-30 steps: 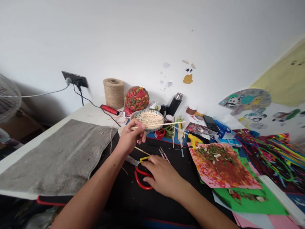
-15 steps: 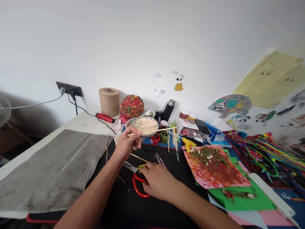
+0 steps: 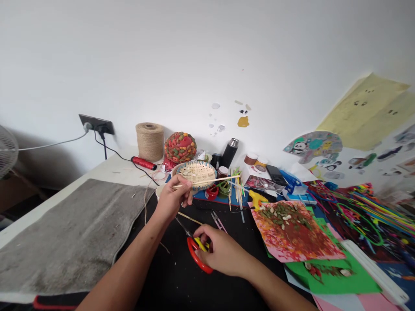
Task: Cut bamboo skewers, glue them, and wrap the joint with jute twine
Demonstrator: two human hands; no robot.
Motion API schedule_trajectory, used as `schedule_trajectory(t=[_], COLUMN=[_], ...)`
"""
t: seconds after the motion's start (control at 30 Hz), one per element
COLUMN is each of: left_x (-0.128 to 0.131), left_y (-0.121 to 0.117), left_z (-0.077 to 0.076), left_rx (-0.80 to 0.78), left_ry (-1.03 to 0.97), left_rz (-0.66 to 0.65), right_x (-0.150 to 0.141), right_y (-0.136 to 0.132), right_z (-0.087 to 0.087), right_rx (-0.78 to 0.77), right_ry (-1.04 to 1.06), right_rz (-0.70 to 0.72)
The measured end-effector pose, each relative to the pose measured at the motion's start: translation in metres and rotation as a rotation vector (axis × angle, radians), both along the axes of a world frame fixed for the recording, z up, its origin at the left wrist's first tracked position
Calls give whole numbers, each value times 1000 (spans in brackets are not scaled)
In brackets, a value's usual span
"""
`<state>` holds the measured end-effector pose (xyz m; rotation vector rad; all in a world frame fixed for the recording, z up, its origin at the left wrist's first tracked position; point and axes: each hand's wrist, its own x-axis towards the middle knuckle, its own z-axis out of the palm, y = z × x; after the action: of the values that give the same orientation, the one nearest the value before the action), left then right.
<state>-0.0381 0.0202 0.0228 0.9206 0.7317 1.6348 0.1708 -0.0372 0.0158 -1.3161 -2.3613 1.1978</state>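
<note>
Pinched in my left hand (image 3: 177, 193) are thin pale wooden sticks (image 3: 215, 179), pointing right across the front of a small woven basket (image 3: 197, 170). My right hand (image 3: 223, 250) is closed around the red and yellow handles of the scissors (image 3: 195, 255), low over the black mat (image 3: 181, 285). The blades point up and left, toward the space below my left hand. Another thin stick (image 3: 189, 218) lies on the mat just beyond the blades. Small thread snips (image 3: 218, 221) rest to the right of it.
A grey cloth (image 3: 74, 233) covers the left side. Behind stand a twine spool (image 3: 150, 141), a pebbled ball (image 3: 180, 147), a black flask (image 3: 230, 152) and paint jars. On the right are a yellow glue gun (image 3: 257, 199) and painted paper (image 3: 301, 242).
My right hand has taken hold of the scissors by the handles, and they have shifted slightly right and turned. My left hand keeps the sticks at nearly the same place.
</note>
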Motion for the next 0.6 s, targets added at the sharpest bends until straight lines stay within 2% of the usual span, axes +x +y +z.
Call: schedule_trajectory(t=[0.13,0.3,0.47,0.6], left_x=[0,2,-1,-12], left_y=[0,1,-1,-2], left_z=[-1,1,4,9], left_rx=[-2,1,7,44], left_ry=[11,9,-23,-111], left_rz=[-1,2,40,148], right_x=[6,8,13,21], right_y=[-1,-5,-9,-14], right_z=[-8,-21,-32,-39], right_rx=[-105,-329,-450,-478], right_ry=[60,167,505,700], right_rz=[-21,-30,-45,-86])
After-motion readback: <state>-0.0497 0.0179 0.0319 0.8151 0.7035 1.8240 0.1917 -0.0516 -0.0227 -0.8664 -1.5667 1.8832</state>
